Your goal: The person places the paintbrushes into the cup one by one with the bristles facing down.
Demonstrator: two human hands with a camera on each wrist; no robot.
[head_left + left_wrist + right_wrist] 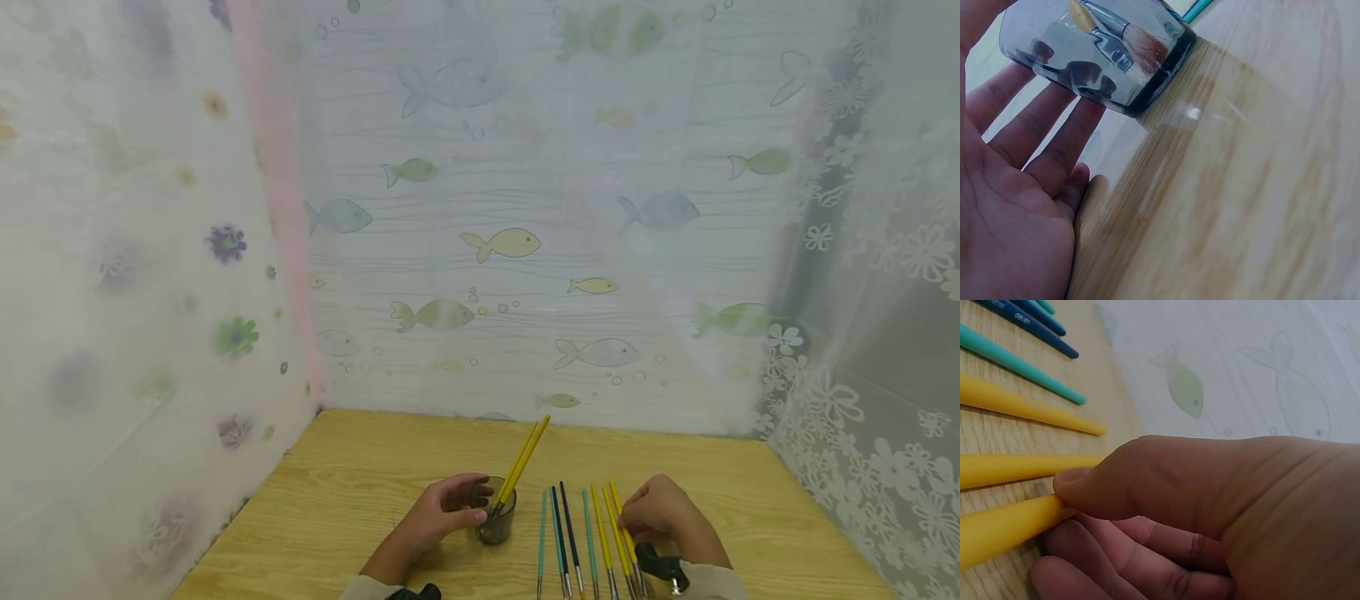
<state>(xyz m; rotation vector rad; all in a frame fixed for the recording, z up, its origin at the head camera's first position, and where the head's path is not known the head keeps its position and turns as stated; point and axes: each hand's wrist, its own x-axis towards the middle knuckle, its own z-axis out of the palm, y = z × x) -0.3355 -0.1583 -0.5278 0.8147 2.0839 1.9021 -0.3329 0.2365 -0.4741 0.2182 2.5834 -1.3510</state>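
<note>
- The left hand (438, 517) is cupping the small, smoky, clear glass tumbler (496, 521) standing on the pale wood-grain worktop (337, 500); the fingers are curving round its left wall, with the thumb on the near side.
- Inside the glass, two long yellow-handled paintbrushes (522, 462) are leaning up and to the right, their soft tan bristles and shiny metal ferrules (1124, 37) resting at the thick base.
- Right of the glass, a row of slim teal, dark blue and yellow brushes (585, 542) is lying side by side on the worktop, smooth and tapered.
- The right hand (660, 512) is pinching the far end of the rightmost yellow brush (1004, 528) between thumb and curled fingers, at the worktop's surface.
- By my judgement, a pick-up is beginning; the next move is calling for a clean lift and a steady glass.
</note>
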